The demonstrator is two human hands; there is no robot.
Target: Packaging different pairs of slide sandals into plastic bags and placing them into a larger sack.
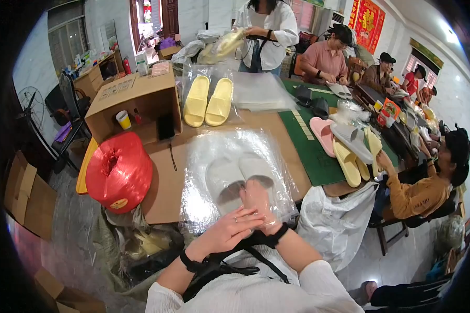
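Note:
A pair of pale grey-white slippers lies in a clear plastic bag on the brown tabletop in front of me. My right hand reaches over the bag's near part, its fingers stretched toward the right slipper; whether it is inside the film I cannot tell. Across the right hand and wrist lies my left hand, fingers extended and holding nothing. Beyond the bag, two yellow slippers rest side by side on clear film.
Left of the bag are a red twine roll, a phone and an open cardboard box with a yellow cup. Stacked clear bags lie beyond. At right, loose slippers cover a green mat; co-workers sit there.

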